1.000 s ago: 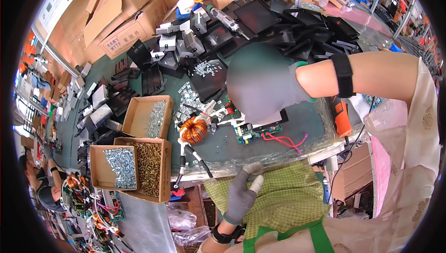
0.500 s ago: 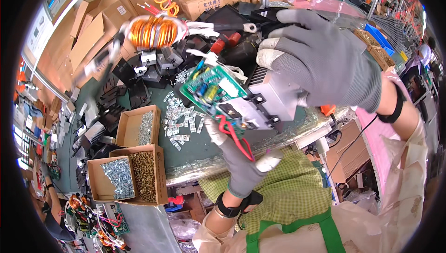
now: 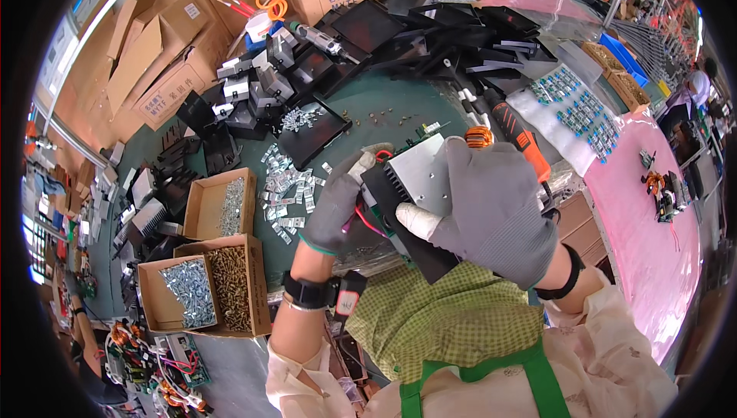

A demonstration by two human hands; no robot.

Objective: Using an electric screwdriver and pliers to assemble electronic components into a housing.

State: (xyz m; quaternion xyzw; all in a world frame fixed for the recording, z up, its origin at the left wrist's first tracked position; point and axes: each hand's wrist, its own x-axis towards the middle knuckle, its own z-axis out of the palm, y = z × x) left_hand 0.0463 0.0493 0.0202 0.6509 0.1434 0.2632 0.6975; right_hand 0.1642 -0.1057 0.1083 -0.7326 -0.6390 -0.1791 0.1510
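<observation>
A circuit board assembly with a silver metal plate and a black finned heat sink is held tilted before my body. My left hand, in a grey glove, grips its left side, beside red wires. My right hand, gloved with white tape on the thumb, clasps the right side, with the thumb across the plate. Just beyond it shows an orange copper coil, partly hidden. Most of the green board is out of sight beneath the plate. Small metal clips lie scattered left of my left hand.
Cardboard boxes of screws stand at the left. Black housings pile up at the back, with a silver screwdriver on them. An orange-and-black power tool lies right, near small boards on white foam. Another person's arm shows far left.
The assembly has been turned and lowered toward my body, so its plate faces up. The coil swung from upper left to beyond the plate. Both hands moved in closer around it.
</observation>
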